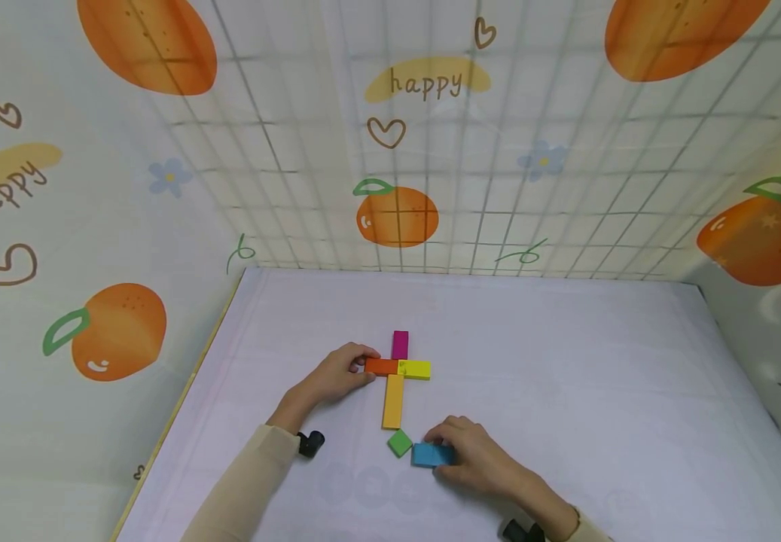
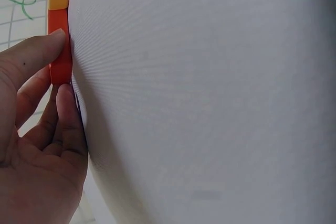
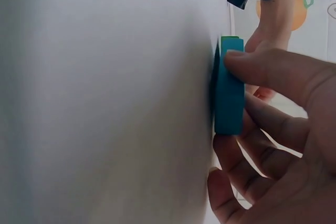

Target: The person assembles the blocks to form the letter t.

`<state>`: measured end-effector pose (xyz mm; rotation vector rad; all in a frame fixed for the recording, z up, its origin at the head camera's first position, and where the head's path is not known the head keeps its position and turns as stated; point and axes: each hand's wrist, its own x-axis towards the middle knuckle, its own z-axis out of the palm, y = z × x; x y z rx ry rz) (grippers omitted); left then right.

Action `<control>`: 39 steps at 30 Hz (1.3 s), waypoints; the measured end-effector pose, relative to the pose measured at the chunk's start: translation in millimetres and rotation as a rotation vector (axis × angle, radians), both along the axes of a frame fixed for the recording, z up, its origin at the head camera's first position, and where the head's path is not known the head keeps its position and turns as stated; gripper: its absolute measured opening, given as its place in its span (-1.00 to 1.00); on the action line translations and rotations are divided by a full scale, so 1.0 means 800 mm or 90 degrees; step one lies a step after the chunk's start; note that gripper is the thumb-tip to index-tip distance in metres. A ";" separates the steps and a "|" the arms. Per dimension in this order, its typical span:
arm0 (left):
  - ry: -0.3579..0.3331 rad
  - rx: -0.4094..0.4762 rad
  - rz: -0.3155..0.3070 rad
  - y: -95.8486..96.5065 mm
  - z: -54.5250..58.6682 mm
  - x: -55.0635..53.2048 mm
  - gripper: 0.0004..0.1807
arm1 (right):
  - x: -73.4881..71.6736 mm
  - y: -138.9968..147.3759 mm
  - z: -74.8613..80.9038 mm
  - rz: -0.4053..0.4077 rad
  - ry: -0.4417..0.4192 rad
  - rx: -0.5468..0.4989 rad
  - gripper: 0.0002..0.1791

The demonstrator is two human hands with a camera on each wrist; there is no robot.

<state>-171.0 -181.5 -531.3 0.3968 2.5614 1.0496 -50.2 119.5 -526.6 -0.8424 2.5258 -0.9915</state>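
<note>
In the head view my left hand (image 1: 334, 374) pinches the outer end of a red-orange block (image 1: 381, 366) between thumb and fingers. That block meets a yellow block (image 1: 419, 369) on its right. A magenta block (image 1: 400, 345) stands above their joint, and a long amber block (image 1: 393, 403) runs down from it. Below the amber block lies a small green block (image 1: 400, 443), turned like a diamond. My right hand (image 1: 483, 458) grips a blue block (image 1: 429, 455) by its right end, thumb on the near side. The blue block's left corner is right at the green block.
A white-covered table (image 1: 600, 376) spreads under the blocks. Behind and beside it hangs a curtain (image 1: 295, 150) printed with oranges and a grid. A black device (image 1: 311, 444) sits at the left wrist, another (image 1: 524, 531) at the right.
</note>
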 end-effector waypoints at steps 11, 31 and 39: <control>0.000 0.001 -0.001 0.000 0.000 -0.001 -0.59 | -0.001 -0.005 0.000 -0.007 0.003 0.028 -0.60; -0.005 -0.003 0.001 0.000 0.001 0.000 -0.60 | -0.001 -0.005 0.000 -0.005 0.015 0.034 -0.59; -0.004 0.004 0.003 0.000 -0.001 -0.001 -0.61 | 0.000 -0.004 -0.001 -0.001 0.037 0.026 -0.58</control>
